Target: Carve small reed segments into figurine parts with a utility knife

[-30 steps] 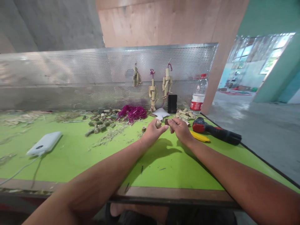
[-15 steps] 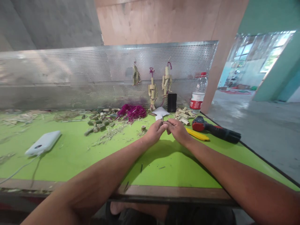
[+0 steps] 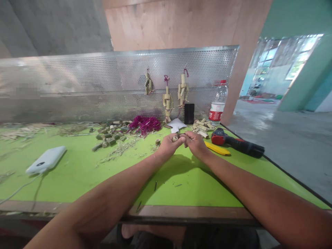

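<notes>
The small bamboo piece [image 3: 175, 138] is in the L hand [image 3: 168, 146], above the counter [image 3: 77, 180], its fingers closed around it. The R hand [image 3: 196, 143] is also closed; its fingers seem to pinch a small dark piece [image 3: 181, 135], but exact grip I can't tell b/c the hands meet there.

In my judgement, the bamboo may slip or roll out if the L fingers loosen, b/c it is small and round. Too much pressure from the R side could push it away, or the fingertips may rub each other.

Close to the R wrist lies a yellow cutter [image 3: 218, 148], w/ the power tool [image 3: 237, 143] behind it; both limit room for the R arm. Just left of the L hand stands a bamboo ring [image 3: 157, 142], easy to knock over. Ahead are the white sheet [image 3: 176, 125] and the bamboo pile [image 3: 202, 128]; purple strands [image 3: 145, 125] could tangle a sleeveless wrist.
</notes>
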Tool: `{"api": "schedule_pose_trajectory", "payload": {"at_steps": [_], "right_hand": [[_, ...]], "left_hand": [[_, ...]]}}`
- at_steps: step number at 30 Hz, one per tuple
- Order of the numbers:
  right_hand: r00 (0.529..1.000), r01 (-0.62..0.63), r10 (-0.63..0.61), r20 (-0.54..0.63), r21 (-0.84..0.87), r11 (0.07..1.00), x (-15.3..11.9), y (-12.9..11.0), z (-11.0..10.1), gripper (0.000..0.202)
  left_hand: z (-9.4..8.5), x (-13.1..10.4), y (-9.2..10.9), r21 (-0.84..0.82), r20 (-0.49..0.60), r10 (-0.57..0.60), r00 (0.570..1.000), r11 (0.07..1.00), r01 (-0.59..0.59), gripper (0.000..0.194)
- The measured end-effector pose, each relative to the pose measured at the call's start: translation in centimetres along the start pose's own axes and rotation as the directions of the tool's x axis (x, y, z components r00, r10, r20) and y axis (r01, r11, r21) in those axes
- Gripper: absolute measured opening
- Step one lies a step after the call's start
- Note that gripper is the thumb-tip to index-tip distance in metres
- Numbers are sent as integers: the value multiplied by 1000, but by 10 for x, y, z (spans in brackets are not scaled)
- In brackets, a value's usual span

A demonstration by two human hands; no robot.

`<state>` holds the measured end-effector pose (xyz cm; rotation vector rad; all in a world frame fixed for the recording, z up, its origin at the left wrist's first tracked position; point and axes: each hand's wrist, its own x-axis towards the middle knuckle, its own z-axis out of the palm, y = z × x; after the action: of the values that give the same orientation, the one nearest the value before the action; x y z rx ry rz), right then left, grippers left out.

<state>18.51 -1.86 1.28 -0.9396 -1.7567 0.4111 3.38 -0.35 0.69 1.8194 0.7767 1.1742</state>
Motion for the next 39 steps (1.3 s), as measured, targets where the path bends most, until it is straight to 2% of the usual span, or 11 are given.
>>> {"api": "schedule_pose_trajectory", "payload": {"at_steps": [3,5,7,9,11,15,19,25,29,32,39], "right_hand": [[997,-56,58,-58,33,998,1,3,-1,37],[992,-88,95,-83,85,992,2,4,-3,39],[988,-106,121,-91,151,983,3,4,-6,41],[987,-115,135,-83,203,972,3,5,-7,42],[988,-118,136,-67,229,966,4,6,-6,42],[987,-122,146,-65,288,950,4,10,-5,43],[987,-121,147,-57,326,938,4,12,-4,42],[994,-105,104,15,168,980,0,4,-3,42],[995,-102,102,-19,25,995,-2,0,-1,41],[996,-82,80,-41,-45,996,-1,0,1,41],[1000,-28,28,8,2,1000,-1,-5,-1,46]], "left_hand": [[-2,-2,1,-92,8,-110,994,990,110,35],[-4,-4,2,-215,64,-162,985,961,173,33],[-5,-4,3,-339,140,-166,976,918,205,24],[-5,-4,3,-379,198,-155,968,898,222,17],[-5,-2,3,-344,207,-138,968,917,204,18],[-4,-1,3,-267,137,-82,987,957,117,29],[-5,0,2,-220,135,-59,989,972,88,30],[-2,-2,2,-120,175,15,984,993,6,26],[0,-6,5,-77,206,77,975,995,-62,34],[0,-7,8,-5,168,74,983,997,-74,34],[0,-5,14,169,92,167,982,969,-181,44]]}}
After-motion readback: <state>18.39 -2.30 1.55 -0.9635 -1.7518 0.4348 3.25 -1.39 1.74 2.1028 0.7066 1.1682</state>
